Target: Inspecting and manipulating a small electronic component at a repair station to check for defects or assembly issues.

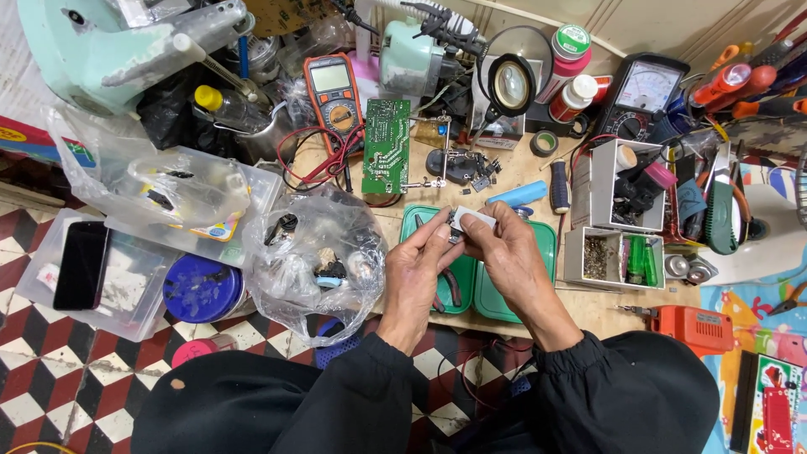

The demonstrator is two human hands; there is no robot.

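Both hands raised, close together: left [414,273], right [511,252]; fingertips pinched, meeting.

wooden bench [598,309] | green tray [496,298] | circuit board [387,146] | multimeter [334,92]

Bright, even light; fisheye-bent edges

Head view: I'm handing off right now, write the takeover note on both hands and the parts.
Left hand: fingertips pinch the small white part from the left.
Right hand: grip on the same part from the right, above the green trays.
Pliers lie in the left tray under the hands.
Green circuit board sits clamped in the stand behind.
Done and left: unclear; the part is in hand, not yet set down.
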